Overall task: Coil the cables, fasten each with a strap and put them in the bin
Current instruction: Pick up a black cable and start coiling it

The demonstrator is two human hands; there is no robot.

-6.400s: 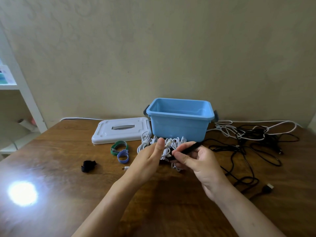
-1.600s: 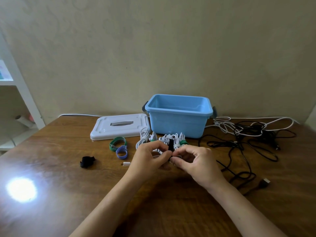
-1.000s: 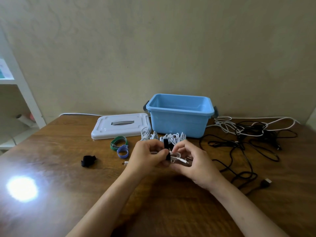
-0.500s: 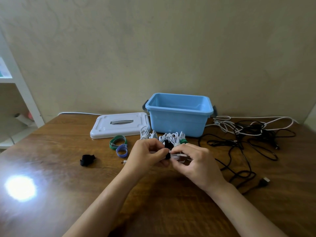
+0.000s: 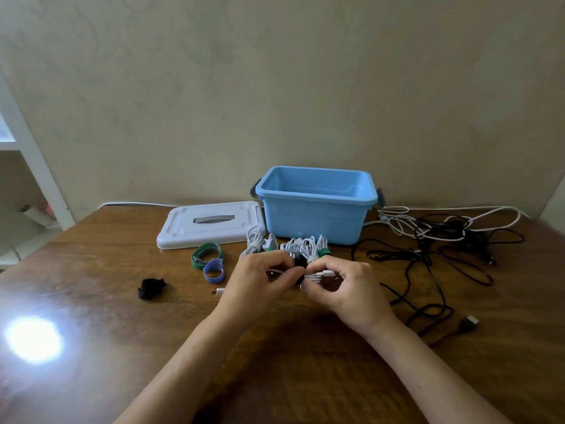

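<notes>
Both hands meet low over the bench (image 5: 275,377): the left hand (image 5: 256,283) and right hand (image 5: 345,289) pinch a coiled white cable (image 5: 318,275), a black strap (image 5: 300,263) showing between their fingertips. If either pinch slackens before the strap closes, I judge the coil would spring loose. Just beyond the hands lie several strapped white bundles (image 5: 293,246), too overlapped to count. Left of the left hand: three spare straps (image 5: 211,261). Farther off stand one blue bin (image 5: 315,206), apparently empty, one lid (image 5: 211,223), and right of the right hand a loose cable tangle (image 5: 434,240).
</notes>
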